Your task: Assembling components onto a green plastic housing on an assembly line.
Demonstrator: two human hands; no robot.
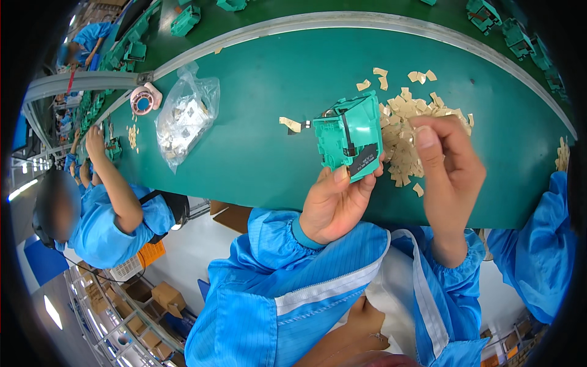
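My left hand (335, 208) holds a green plastic housing (364, 125) from below, tilted above the bench. A black strip runs along its open side, and a dark label (365, 160) sits on its lower part. My right hand (452, 165) is raised just right of the housing, apart from it, thumb and forefinger pinched together. Whatever lies between those fingertips, if anything, is too small to make out. Behind and beneath the right hand spreads a heap of small beige pieces (398, 162). Left of the housing lies a beige strip (290, 125) beside a small black part.
A clear plastic bag (187, 122) of white parts and a tape roll (142, 101) lie on the green bench (263, 79). Beyond the metal rail (293, 25) are more green housings (185, 21). Co-workers in blue sit at left (113, 226) and right (538, 251).
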